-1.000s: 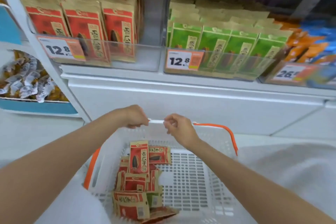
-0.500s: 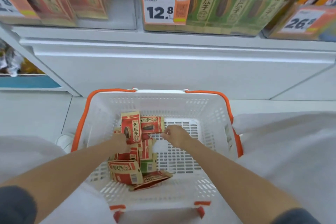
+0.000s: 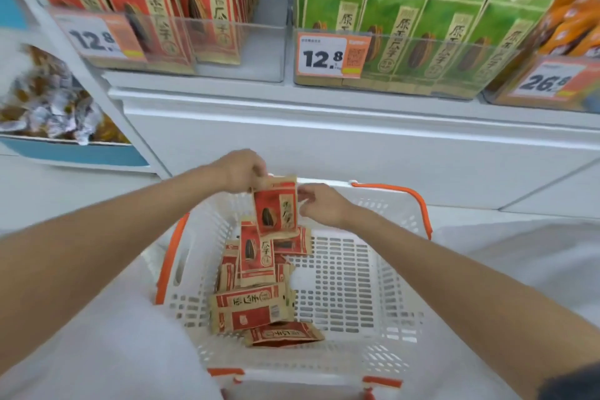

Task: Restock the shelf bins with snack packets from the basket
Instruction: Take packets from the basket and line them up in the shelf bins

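Observation:
A white plastic basket (image 3: pixel 383 273) with orange handles sits low in front of me. Several red-and-tan snack packets (image 3: pixel 251 305) lie piled in its left half. My left hand (image 3: pixel 242 170) pinches the top edge of one red packet (image 3: pixel 276 208) and holds it upright above the pile. My right hand (image 3: pixel 319 204) touches that packet's right edge with curled fingers. Above, a clear shelf bin (image 3: pixel 246 52) holds upright red packets of the same kind, with free room at its right side.
A second clear bin (image 3: pixel 454 81) to the right is packed with green packets. Orange packets (image 3: pixel 574 23) fill a bin at far right. Price tags (image 3: pixel 328 53) hang on the bin fronts. A blue-edged tray of wrapped sweets (image 3: pixel 48 110) is at left.
Both hands went from the basket's far rim down into the pile. The left hand has now lifted one red packet up out of the pile, and the right hand has come to its edge.

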